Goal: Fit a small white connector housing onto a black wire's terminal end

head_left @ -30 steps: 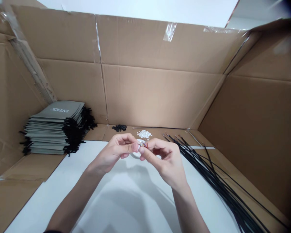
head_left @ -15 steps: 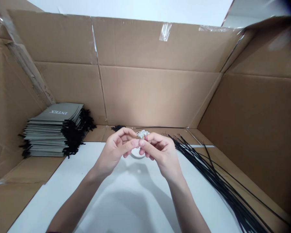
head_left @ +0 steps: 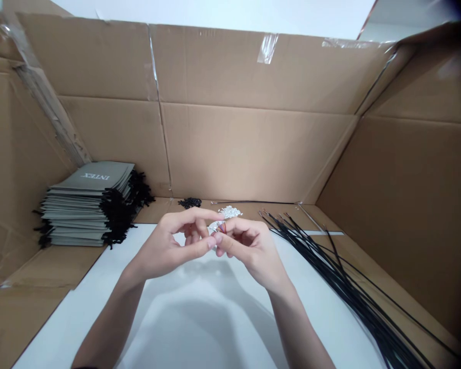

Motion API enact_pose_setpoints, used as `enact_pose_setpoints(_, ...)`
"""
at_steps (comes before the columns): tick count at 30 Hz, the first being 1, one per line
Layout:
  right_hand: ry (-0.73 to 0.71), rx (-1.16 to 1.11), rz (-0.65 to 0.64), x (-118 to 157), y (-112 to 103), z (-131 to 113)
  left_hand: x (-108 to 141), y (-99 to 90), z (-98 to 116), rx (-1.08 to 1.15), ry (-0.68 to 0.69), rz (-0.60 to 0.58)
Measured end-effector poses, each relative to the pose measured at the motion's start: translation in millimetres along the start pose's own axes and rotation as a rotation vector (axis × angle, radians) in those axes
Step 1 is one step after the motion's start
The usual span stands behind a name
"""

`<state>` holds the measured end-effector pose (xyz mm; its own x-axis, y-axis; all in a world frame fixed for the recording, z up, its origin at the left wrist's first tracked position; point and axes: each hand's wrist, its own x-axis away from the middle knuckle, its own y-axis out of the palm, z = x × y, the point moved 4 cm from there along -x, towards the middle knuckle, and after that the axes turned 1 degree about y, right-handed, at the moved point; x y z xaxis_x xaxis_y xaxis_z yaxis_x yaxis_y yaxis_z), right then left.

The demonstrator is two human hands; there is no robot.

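Note:
Thin coloured wires (head_left: 222,227) stick up from the fingers of my right hand (head_left: 249,246), which is closed on them in a pinch. My left hand (head_left: 180,243) is beside it, its thumb tip meeting the right fingertips and its index finger stretched out above the wires. Whether the left thumb presses on anything is too small to tell. Behind the fingers, a round white object (head_left: 214,226) is partly hidden. Just beyond lies a pile of small white pieces (head_left: 230,211).
Grey pouches (head_left: 77,215) with black cords are stacked at the left. Black cables (head_left: 330,271) run along the right side. Small black pieces (head_left: 189,203) lie at the back. Cardboard walls (head_left: 253,148) surround the white table (head_left: 169,328).
My left index finger has lifted and straightened away from the left thumb, and the left hand has shifted left. The view has moved slightly, showing more of the white pile.

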<state>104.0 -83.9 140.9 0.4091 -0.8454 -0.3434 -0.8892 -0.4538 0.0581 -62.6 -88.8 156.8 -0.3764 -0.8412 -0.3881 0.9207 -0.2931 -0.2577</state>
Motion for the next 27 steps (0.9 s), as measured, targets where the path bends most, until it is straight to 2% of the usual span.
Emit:
enact_pose_setpoints(4, 0.017, 0.002, -0.034, -1.8, 1.6, 0.5, -0.3, -1.2, -1.1, 0.018, -0.041, -0.036)
enact_pose_setpoints(8, 0.031, 0.011, -0.026, -2.0, 1.9, 1.7, -1.5, -2.2, -3.0, 0.060, -0.141, -0.033)
enact_pose_setpoints(15, 0.029, -0.021, 0.094, 0.7, -0.9, 5.1, -4.8, 0.2, -6.8, 0.188, -0.299, -0.014)
enact_pose_setpoints(21, -0.105, 0.063, 0.199, 2.8, 3.2, 2.5, -7.8, -2.0, -6.6, 0.184, -0.243, 0.031)
enact_pose_setpoints(27, -0.195, 0.268, 0.320, 9.4, 3.8, 3.1, -8.4, 1.8, -3.2, 0.168, -0.204, 0.098)
